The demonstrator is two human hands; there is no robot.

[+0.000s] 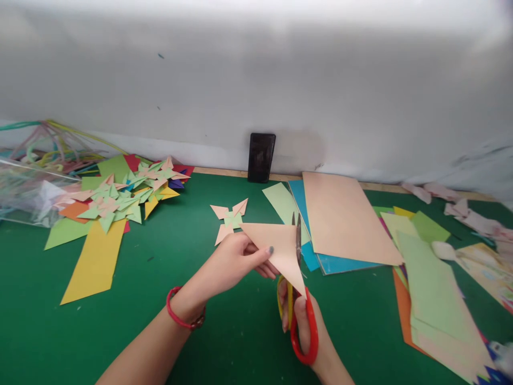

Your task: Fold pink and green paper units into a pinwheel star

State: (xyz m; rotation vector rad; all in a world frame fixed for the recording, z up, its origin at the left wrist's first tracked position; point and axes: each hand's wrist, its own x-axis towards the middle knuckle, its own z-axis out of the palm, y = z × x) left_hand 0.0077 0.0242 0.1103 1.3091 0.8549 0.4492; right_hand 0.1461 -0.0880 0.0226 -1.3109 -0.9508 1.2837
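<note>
My left hand [244, 255] pinches a folded triangle of peach paper [280, 240] between thumb and fingers, holding it above the table. In my right hand [306, 318] is a pair of scissors [305, 331] with one red and one yellow handle. Their blades point away from me and lie along the paper's right edge; I cannot tell whether they are cutting into it. Just beyond my left hand, a folded star [233, 218] of peach and light green paper rests on the table, partly covered by the hand.
A black phone [261, 158] leans against the white wall. Folded paper stars [120, 200] and yellow paper [96, 262] lie at left, beside a clear plastic bag [24, 187]. Peach sheets [348, 219] over blue ones lie right of centre, with green strips [433, 283] farther right.
</note>
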